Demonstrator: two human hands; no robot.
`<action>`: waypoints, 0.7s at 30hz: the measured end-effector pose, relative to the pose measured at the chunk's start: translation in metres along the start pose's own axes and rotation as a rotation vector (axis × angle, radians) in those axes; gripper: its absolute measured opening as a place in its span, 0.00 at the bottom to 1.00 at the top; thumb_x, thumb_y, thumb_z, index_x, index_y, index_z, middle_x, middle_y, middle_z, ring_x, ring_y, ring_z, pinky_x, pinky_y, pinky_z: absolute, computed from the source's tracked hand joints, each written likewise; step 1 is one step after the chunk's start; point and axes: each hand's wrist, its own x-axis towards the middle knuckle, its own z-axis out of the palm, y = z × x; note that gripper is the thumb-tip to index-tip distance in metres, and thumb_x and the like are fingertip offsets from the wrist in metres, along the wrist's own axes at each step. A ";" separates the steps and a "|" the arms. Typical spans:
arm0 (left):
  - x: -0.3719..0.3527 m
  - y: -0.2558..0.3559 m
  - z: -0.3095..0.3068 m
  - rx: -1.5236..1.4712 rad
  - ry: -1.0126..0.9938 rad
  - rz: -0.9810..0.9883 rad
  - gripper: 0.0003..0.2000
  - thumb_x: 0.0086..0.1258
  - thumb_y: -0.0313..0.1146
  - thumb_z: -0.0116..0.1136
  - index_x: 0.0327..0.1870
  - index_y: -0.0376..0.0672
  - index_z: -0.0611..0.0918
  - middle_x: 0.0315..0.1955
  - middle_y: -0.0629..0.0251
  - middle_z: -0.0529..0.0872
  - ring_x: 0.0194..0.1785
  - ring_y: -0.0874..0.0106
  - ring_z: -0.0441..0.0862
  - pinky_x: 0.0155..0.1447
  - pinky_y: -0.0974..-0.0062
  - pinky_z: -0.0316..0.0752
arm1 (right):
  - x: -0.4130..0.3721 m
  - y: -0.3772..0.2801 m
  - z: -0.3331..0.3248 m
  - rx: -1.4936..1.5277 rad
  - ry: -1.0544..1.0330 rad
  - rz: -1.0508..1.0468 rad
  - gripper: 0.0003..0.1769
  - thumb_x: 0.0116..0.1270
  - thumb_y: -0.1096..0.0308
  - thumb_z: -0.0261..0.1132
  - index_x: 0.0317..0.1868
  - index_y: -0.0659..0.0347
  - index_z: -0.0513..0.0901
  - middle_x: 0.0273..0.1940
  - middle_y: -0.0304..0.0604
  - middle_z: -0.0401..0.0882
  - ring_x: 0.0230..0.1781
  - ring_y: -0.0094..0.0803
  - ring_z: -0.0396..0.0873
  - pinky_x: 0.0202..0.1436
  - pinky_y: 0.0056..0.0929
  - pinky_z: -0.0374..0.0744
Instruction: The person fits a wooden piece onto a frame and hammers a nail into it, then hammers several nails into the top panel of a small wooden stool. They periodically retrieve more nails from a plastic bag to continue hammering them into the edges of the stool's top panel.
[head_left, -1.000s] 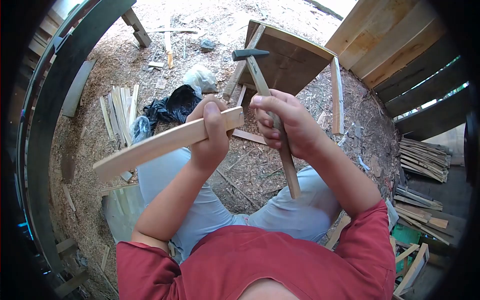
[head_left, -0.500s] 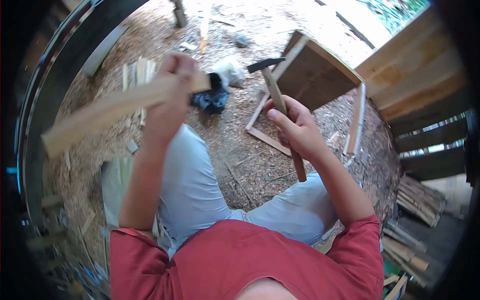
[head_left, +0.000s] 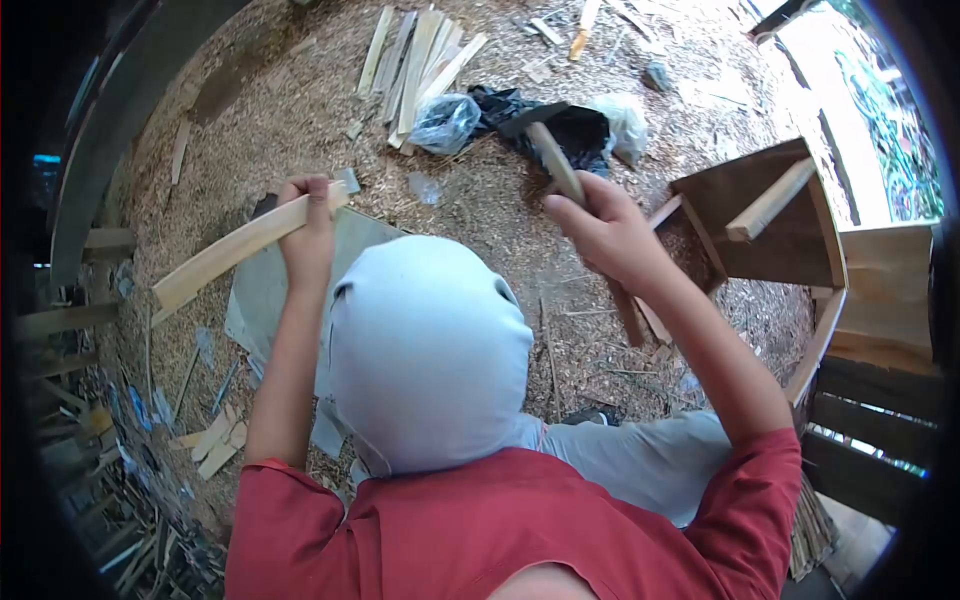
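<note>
My left hand (head_left: 308, 235) is closed around a pale wooden strip (head_left: 232, 248) near its upper right end. The strip slants down to the left, off to the side of my raised knee (head_left: 430, 350) in light trousers. In my right hand (head_left: 622, 238) is a hammer (head_left: 556, 160), gripped by its wooden handle. The dark hammer head points up and away from me, and the handle's lower end sticks out below my fist. Hammer and strip are well apart, on either side of the knee.
Several wooden strips (head_left: 418, 70) lie in a pile on the shavings-covered ground. Beside them are a clear plastic bag (head_left: 445, 124), a black bag (head_left: 585, 135) and a white bag (head_left: 628, 128). A wooden box frame (head_left: 770, 240) stands at right, by a plank wall (head_left: 885, 290).
The view has turned left, so the box and bags appear farther right. My left knee now stands higher in view. The strip and hammer stay in my hands; the strip hand appears lower.
</note>
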 end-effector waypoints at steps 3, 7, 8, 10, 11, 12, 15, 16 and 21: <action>-0.014 -0.013 0.021 -0.109 -0.034 -0.051 0.19 0.84 0.53 0.60 0.45 0.44 0.79 0.35 0.72 0.82 0.36 0.82 0.73 0.41 0.79 0.70 | 0.059 0.014 0.060 0.085 -0.147 -0.014 0.17 0.78 0.57 0.71 0.51 0.64 0.85 0.31 0.32 0.79 0.26 0.19 0.74 0.29 0.25 0.76; -0.022 -0.020 0.038 -0.293 -0.133 -0.141 0.18 0.85 0.51 0.59 0.45 0.44 0.77 0.37 0.73 0.82 0.41 0.80 0.75 0.49 0.76 0.71 | 0.111 0.030 0.131 0.212 -0.253 -0.074 0.18 0.76 0.59 0.73 0.59 0.61 0.85 0.29 0.28 0.76 0.22 0.14 0.71 0.23 0.20 0.69; -0.024 -0.023 0.039 -0.282 -0.126 -0.156 0.18 0.85 0.51 0.59 0.45 0.44 0.77 0.37 0.73 0.82 0.41 0.80 0.75 0.49 0.76 0.71 | 0.118 0.034 0.145 0.251 -0.262 -0.091 0.18 0.75 0.59 0.74 0.57 0.61 0.85 0.29 0.27 0.76 0.22 0.14 0.70 0.23 0.20 0.68; -0.028 -0.026 0.039 -0.365 -0.161 -0.118 0.17 0.85 0.51 0.59 0.45 0.44 0.77 0.37 0.71 0.83 0.44 0.78 0.76 0.53 0.73 0.73 | 0.124 0.043 0.163 0.302 -0.282 -0.091 0.17 0.74 0.60 0.75 0.55 0.60 0.85 0.28 0.27 0.76 0.21 0.13 0.70 0.23 0.20 0.67; -0.030 -0.026 0.036 -0.421 -0.162 -0.130 0.17 0.83 0.50 0.64 0.46 0.44 0.77 0.36 0.70 0.80 0.45 0.77 0.77 0.55 0.71 0.74 | 0.126 0.047 0.169 0.340 -0.261 -0.039 0.16 0.72 0.60 0.77 0.51 0.62 0.86 0.30 0.28 0.79 0.25 0.15 0.72 0.27 0.22 0.71; -0.031 -0.027 0.026 -0.416 -0.158 -0.141 0.17 0.83 0.50 0.64 0.46 0.44 0.77 0.36 0.70 0.80 0.45 0.77 0.77 0.55 0.71 0.74 | 0.128 0.049 0.172 0.375 -0.238 0.012 0.16 0.70 0.60 0.78 0.46 0.63 0.86 0.31 0.30 0.81 0.28 0.16 0.74 0.31 0.24 0.75; -0.038 -0.025 -0.010 0.042 -0.370 -0.275 0.14 0.77 0.40 0.72 0.42 0.41 0.80 0.36 0.75 0.78 0.39 0.83 0.72 0.42 0.77 0.69 | 0.134 0.055 0.170 0.333 -0.187 -0.034 0.14 0.69 0.63 0.79 0.43 0.62 0.85 0.31 0.30 0.81 0.31 0.16 0.74 0.35 0.23 0.75; -0.039 -0.017 -0.035 0.098 -0.510 -0.457 0.12 0.79 0.38 0.70 0.42 0.41 0.80 0.35 0.75 0.77 0.39 0.82 0.72 0.43 0.76 0.69 | 0.137 0.058 0.168 0.295 -0.151 -0.081 0.13 0.68 0.64 0.80 0.42 0.62 0.85 0.31 0.30 0.82 0.31 0.15 0.74 0.35 0.23 0.75; -0.037 0.020 -0.094 0.294 -0.459 -0.546 0.09 0.78 0.33 0.68 0.39 0.39 0.81 0.33 0.73 0.79 0.39 0.78 0.74 0.44 0.72 0.71 | 0.148 0.076 0.173 0.139 -0.190 -0.219 0.13 0.71 0.65 0.79 0.46 0.63 0.87 0.33 0.30 0.86 0.29 0.17 0.78 0.34 0.23 0.78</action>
